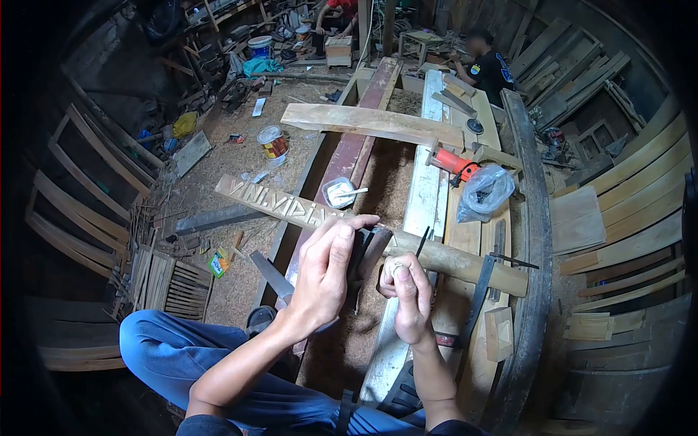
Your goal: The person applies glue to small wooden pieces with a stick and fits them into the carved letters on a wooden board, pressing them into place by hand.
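Observation:
A long wooden board [273, 205] with raised carved letters lies across the bench; its plain end [458, 263] reaches to the right. Over its middle is my left hand [327, 265], fingers pressed together and the index stretched along the board; what they pinch, if anything, is hidden. My right hand [411, 294] is closed in a fist just in front of the board, with a thin dark rod [424, 241] sticking up from it. Beneath my left fingers is a dark rounded piece [372, 251]. A hand saw [270, 276] lies left of my left wrist.
A clamp [480, 294] grips the board's right part. Behind the board are a white tub [339, 192] with a brush, an orange power tool [454, 164] and a plastic bag [486, 195]. A paint can [273, 143] stands on the floor. Another person [491, 73] sits far back.

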Tool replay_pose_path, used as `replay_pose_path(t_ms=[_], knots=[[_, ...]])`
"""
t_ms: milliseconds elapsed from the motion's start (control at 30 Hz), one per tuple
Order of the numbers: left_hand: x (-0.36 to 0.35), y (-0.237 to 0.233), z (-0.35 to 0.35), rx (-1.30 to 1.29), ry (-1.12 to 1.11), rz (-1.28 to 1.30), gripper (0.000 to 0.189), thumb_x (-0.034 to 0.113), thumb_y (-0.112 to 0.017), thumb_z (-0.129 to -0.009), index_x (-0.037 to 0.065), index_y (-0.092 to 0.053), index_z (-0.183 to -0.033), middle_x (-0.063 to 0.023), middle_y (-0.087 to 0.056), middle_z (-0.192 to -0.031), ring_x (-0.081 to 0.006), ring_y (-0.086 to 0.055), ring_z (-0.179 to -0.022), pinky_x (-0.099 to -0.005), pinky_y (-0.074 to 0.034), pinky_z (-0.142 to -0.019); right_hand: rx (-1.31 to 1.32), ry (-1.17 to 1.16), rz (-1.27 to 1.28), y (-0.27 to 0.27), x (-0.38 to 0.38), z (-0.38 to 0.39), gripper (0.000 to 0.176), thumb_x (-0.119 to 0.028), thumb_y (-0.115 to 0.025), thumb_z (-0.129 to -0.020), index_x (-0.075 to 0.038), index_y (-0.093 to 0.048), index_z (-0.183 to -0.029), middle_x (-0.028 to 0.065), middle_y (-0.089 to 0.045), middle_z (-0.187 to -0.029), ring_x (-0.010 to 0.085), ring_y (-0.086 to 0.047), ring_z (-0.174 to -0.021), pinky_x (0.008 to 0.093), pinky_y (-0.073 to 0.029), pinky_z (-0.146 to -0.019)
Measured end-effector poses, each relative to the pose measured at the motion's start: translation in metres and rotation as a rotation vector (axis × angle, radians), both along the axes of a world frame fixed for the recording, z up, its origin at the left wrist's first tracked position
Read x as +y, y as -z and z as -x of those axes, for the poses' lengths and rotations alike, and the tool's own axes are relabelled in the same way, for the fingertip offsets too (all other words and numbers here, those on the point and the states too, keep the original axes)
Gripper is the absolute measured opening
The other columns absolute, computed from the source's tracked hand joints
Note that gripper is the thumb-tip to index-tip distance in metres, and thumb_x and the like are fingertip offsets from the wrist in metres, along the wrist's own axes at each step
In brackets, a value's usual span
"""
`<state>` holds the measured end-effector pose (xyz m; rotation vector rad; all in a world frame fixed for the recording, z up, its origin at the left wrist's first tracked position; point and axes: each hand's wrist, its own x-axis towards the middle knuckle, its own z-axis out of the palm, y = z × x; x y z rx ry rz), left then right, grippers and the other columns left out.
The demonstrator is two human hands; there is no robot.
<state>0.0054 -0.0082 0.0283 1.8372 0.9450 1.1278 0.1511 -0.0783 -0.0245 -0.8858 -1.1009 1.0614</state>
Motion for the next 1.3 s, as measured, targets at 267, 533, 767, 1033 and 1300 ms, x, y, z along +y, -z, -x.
replay_pose_path(t_ms=[267,533,767,1033,1300], knots=[[-0.006,-0.011,0.000,0.070,0.037,-0.001,0.052,0.032,-0.030,-0.110,-0.003,-0.067,-0.120,-0.0186,-0.067,-0.113,-0.0278,-0.063,-0.108,-0.0368,-0.045,-0.099,-0.087,0.093,-0.032,0.000,0.000,0.003,0.027,-0.023,-0.041,-0.109,-0.003,-0.050,-0.093,0.0009,-0.047,-0.080,0.0085,-0.042,-0.074,0.0259,-0.039,-0.068],[-0.016,-0.001,-0.006,0.131,-0.073,-0.171,0.053,0.032,-0.028,-0.110,-0.002,-0.067,-0.117,-0.0217,-0.065,-0.104,-0.0339,-0.064,-0.095,-0.0397,-0.048,-0.088,-0.425,0.346,-0.112,-0.004,0.013,0.014,0.015,-0.010,-0.051,-0.103,-0.002,-0.054,-0.091,0.0081,-0.050,-0.069,0.0191,-0.048,-0.058,0.0335,-0.040,-0.056],[-0.007,0.016,-0.004,0.150,-0.145,-0.183,0.052,0.033,-0.028,-0.111,-0.001,-0.066,-0.119,-0.0220,-0.060,-0.105,-0.0368,-0.063,-0.096,-0.0427,-0.050,-0.086,-0.428,0.412,-0.137,0.005,0.034,0.024,0.019,-0.010,-0.050,-0.103,-0.001,-0.051,-0.087,0.0162,-0.051,-0.067,0.0293,-0.052,-0.056,0.0399,-0.042,-0.054],[-0.003,0.034,-0.005,0.106,-0.185,-0.157,0.044,0.029,-0.033,-0.110,0.002,-0.066,-0.121,-0.0240,-0.059,-0.105,-0.0396,-0.061,-0.097,-0.0453,-0.049,-0.088,-0.340,0.333,-0.009,-0.001,0.048,0.020,0.023,-0.015,-0.053,-0.104,-0.001,-0.052,-0.086,0.0155,-0.049,-0.066,0.0205,-0.053,-0.056,0.0362,-0.041,-0.054],[0.003,0.025,-0.004,0.158,-0.221,-0.194,0.052,0.032,-0.028,-0.111,0.000,-0.068,-0.117,-0.0210,-0.059,-0.103,-0.0350,-0.062,-0.092,-0.0410,-0.048,-0.086,-0.312,0.347,-0.041,0.007,0.048,0.026,0.025,-0.016,-0.052,-0.104,-0.002,-0.049,-0.084,0.0157,-0.052,-0.067,0.0223,-0.052,-0.056,0.0377,-0.038,-0.053]])
